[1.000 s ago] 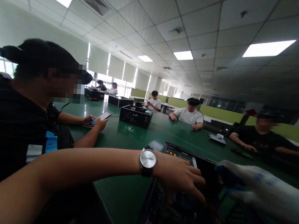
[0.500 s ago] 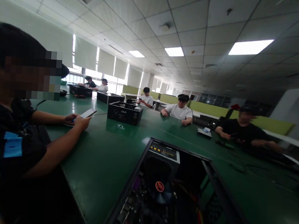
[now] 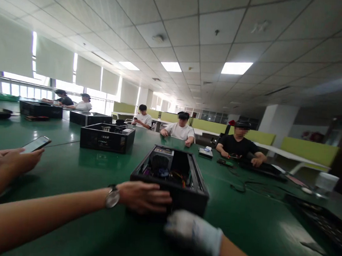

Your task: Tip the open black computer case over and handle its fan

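Observation:
A black open-topped computer case stands on the green table in front of me. Inside it I see a power supply, a dim fan and coloured cables. My left hand, bare with a silver watch at the wrist, lies with outstretched fingers against the near side of the case. My right hand wears a whitish glove and is low at the near side of the case, beside the left fingertips. Motion smears its fingers; whether it touches the case I cannot tell.
At left a person's hands hold a phone. Another computer case stands beyond. On the right lie cables, a dark panel and a clear water container. Several people sit across the table.
My view has swung to the right. The computer case now appears farther from me. Both my hands have come into view at its near side.

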Motion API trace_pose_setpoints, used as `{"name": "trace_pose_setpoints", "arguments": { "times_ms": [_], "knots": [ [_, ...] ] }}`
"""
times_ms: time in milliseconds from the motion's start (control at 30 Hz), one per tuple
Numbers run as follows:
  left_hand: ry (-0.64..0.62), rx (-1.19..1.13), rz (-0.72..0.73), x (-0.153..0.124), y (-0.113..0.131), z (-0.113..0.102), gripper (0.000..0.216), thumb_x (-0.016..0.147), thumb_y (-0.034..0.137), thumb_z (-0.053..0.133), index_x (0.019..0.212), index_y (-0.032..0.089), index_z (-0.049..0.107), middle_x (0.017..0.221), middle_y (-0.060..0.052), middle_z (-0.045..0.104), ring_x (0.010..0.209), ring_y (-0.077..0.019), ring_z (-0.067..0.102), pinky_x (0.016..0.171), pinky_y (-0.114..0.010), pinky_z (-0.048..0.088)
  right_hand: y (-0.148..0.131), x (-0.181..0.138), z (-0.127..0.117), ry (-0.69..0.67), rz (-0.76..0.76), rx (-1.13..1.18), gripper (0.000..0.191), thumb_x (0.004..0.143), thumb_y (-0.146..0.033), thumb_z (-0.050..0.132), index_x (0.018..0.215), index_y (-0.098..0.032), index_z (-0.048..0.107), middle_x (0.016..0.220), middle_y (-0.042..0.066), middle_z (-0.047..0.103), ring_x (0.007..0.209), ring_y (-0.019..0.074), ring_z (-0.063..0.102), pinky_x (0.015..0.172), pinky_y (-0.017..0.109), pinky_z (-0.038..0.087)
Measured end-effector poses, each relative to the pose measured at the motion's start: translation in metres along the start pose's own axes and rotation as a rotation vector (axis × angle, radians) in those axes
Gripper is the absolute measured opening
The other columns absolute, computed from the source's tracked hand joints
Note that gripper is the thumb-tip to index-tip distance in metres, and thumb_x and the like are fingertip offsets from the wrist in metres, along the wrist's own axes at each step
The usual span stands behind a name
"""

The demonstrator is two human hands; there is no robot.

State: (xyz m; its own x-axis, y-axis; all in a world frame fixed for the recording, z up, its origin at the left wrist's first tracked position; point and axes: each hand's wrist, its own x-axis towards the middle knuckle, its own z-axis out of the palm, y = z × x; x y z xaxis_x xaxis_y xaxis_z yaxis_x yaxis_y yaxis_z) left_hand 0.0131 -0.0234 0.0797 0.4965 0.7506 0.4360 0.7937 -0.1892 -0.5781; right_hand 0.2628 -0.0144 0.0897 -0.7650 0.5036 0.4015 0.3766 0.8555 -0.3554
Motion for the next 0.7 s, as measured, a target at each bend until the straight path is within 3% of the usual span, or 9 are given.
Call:
{"name": "trace_pose_setpoints", "arguments": {
  "times_ms": [67, 133, 200, 267, 367, 467, 600, 700],
  "knots": [
    [-0.038, -0.094, 0.025, 0.055, -0.012, 0.022, 0.035, 0.096, 0.033, 0.065, 0.127, 0.017, 0.06, 0.133, -0.011, 0.06, 0.116, -0.0258, 0.061, 0.098, -0.05, 0.053, 0.053, 0.057, 0.001, 0.089, 0.159, -0.033, 0.029, 0.098, -0.037, 0.063, 0.122, -0.019, 0.064, 0.127, 0.009, 0.064, 0.11, 0.0245, 0.064, 0.095, 0.047, 0.056],
    [-0.074, -0.186, 0.025, 0.098, -0.009, 0.04, 0.032, 0.096, 0.03, 0.065, 0.124, 0.015, 0.061, 0.127, -0.01, 0.063, 0.111, -0.0244, 0.064, 0.095, -0.047, 0.055, 0.099, 0.091, 0.008, 0.167, 0.31, -0.056, 0.027, 0.096, -0.031, 0.066, 0.119, -0.017, 0.064, 0.121, 0.009, 0.067, 0.109, 0.025, 0.065, 0.098, 0.049, 0.054],
    [-0.1, -0.279, 0.042, 0.123, 0.007, 0.054, 0.027, 0.097, 0.03, 0.063, 0.119, 0.014, 0.063, 0.119, -0.009, 0.066, 0.106, -0.0227, 0.065, 0.092, -0.045, 0.056, 0.135, 0.098, 0.02, 0.237, 0.395, -0.055, 0.028, 0.093, -0.025, 0.067, 0.12, -0.019, 0.065, 0.122, 0.009, 0.069, 0.112, 0.0254, 0.066, 0.103, 0.046, 0.051],
    [-0.105, -0.368, 0.072, 0.127, 0.026, 0.065, 0.023, 0.097, 0.027, 0.062, 0.115, 0.015, 0.065, 0.113, -0.008, 0.068, 0.105, -0.0222, 0.065, 0.093, -0.043, 0.054, 0.161, 0.083, 0.034, 0.279, 0.438, -0.038, 0.034, 0.088, -0.022, 0.067, 0.122, -0.021, 0.066, 0.124, 0.01, 0.069, 0.116, 0.0266, 0.065, 0.106, 0.042, 0.048],
    [-0.08, -0.478, 0.045, 0.096, 0.04, 0.072, 0.027, 0.095, 0.02, 0.059, 0.121, 0.016, 0.062, 0.116, -0.009, 0.068, 0.112, -0.024, 0.061, 0.098, -0.042, 0.05, 0.183, 0.047, 0.051, 0.307, 0.502, -0.004, 0.041, 0.089, -0.031, 0.061, 0.129, -0.021, 0.063, 0.125, 0.012, 0.069, 0.12, 0.0304, 0.063, 0.108, 0.043, 0.045],
    [-0.061, -0.564, -0.026, 0.047, 0.038, 0.063, 0.033, 0.096, 0.018, 0.053, 0.129, 0.019, 0.058, 0.123, -0.009, 0.066, 0.116, -0.0229, 0.059, 0.1, -0.04, 0.051, 0.185, 0.021, 0.056, 0.281, 0.539, 0.031, 0.048, 0.09, -0.04, 0.058, 0.133, -0.018, 0.061, 0.129, 0.013, 0.066, 0.124, 0.032, 0.058, 0.11, 0.044, 0.041],
    [-0.019, -0.651, -0.038, -0.01, 0.039, 0.05, 0.035, 0.095, 0.016, 0.049, 0.127, 0.026, 0.058, 0.13, -0.005, 0.064, 0.123, -0.0226, 0.058, 0.105, -0.041, 0.051, 0.156, 0.001, 0.054, 0.186, 0.529, 0.104, 0.052, 0.079, -0.04, 0.072, 0.128, -0.022, 0.067, 0.13, 0.01, 0.065, 0.125, 0.031, 0.055, 0.11, 0.04, 0.041],
    [0.075, -0.704, -0.012, -0.043, 0.056, 0.063, 0.042, 0.09, 0.017, 0.048, 0.128, 0.031, 0.057, 0.133, -0.004, 0.064, 0.128, -0.0243, 0.056, 0.107, -0.043, 0.052, 0.122, -0.018, 0.054, 0.164, 0.545, 0.157, 0.053, 0.075, -0.044, 0.078, 0.125, -0.028, 0.07, 0.13, 0.007, 0.064, 0.124, 0.0299, 0.056, 0.106, 0.037, 0.044]
  ]
}}
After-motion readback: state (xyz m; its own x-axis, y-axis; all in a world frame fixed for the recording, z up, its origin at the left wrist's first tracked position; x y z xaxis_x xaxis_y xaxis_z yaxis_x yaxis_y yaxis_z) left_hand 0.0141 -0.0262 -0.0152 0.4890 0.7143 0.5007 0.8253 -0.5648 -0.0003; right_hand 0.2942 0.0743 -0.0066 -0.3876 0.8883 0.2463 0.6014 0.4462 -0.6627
